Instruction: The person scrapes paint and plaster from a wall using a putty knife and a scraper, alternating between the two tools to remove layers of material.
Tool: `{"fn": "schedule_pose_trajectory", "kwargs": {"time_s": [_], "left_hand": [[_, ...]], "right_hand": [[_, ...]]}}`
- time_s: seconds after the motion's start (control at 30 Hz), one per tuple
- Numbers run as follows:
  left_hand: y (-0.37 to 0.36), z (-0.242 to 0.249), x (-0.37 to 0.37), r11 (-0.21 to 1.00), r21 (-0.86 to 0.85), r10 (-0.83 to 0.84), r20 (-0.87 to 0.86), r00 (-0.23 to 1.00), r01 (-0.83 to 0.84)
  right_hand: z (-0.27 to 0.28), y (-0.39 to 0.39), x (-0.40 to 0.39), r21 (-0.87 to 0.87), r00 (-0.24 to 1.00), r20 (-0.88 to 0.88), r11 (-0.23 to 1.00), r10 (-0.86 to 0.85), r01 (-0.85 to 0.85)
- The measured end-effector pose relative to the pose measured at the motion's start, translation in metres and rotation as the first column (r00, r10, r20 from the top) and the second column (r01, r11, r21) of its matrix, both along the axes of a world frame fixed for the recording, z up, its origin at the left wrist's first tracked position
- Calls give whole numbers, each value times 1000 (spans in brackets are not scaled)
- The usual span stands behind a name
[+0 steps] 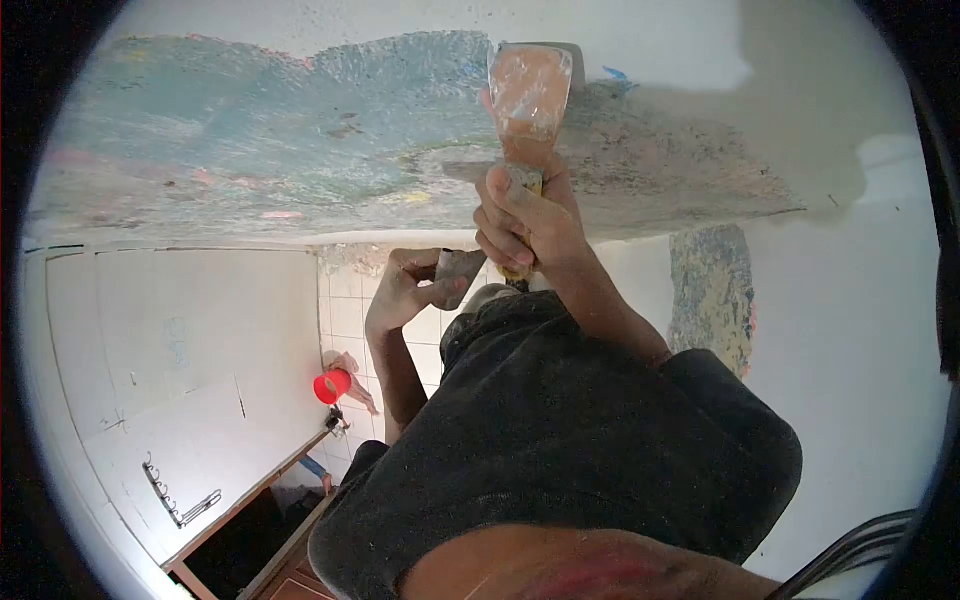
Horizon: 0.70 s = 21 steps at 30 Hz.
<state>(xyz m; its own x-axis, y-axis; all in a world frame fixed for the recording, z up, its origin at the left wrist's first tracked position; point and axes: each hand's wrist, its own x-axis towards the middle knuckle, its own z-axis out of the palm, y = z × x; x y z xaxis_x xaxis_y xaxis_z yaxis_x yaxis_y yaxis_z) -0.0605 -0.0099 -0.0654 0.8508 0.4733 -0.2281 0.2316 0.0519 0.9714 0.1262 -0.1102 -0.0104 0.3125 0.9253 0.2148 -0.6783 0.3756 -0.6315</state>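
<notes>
My right hand (530, 220) is closed around the yellow handle of a putty knife (530, 95), its broad blade smeared with whitish filler and held up against the wall (300, 130). A grey flat edge (465, 170) juts out to the left of this hand. The wall behind the blade shows a large scraped patch of blue-green and grey under white paint. Lower and to the left, my left hand (400, 290) grips a grey metal scraper blade (460, 280) between thumb and fingers, apart from the wall.
A red bucket (332, 387) stands on the white tiled floor (345, 310) at left. A pale door (180, 350) with a hook rack (165, 490) fills the left side. Another scraped patch (712, 295) marks the wall at right. Black cables (850, 555) run at lower right.
</notes>
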Motion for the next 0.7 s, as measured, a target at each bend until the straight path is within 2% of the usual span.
{"fn": "schedule_pose_trajectory", "kwargs": {"time_s": [0.17, 0.27, 0.33, 0.43, 0.57, 0.67, 0.7], "left_hand": [[3, -2, 0, 1000, 19, -4, 21, 1000, 3], [0, 1, -1, 1000, 8, 13, 24, 1000, -13], [0, -5, -3, 999, 21, 23, 59, 998, -24], [2, -4, -3, 998, -56, 15, -16, 1000, -16], [3, -9, -5, 1000, 0, 30, 71, 997, -30], [0, -6, -2, 999, -28, 38, 48, 998, -37], [-2, -7, -2, 999, -25, 39, 53, 998, -38]], "right_hand": [[15, 0, 5, -31, 999, -40, 999, -15, 14], [11, 3, 0, -114, 998, -54, 993, -43, 36], [11, 2, 1, -66, 997, -75, 998, -11, 6], [9, 3, 2, -50, 995, -98, 999, -13, 8], [8, -3, 2, -33, 989, -150, 999, 8, -13], [8, 2, 1, 32, 990, -144, 999, 1, 4], [9, -3, 2, 2, 991, -133, 1000, -4, 5]]}}
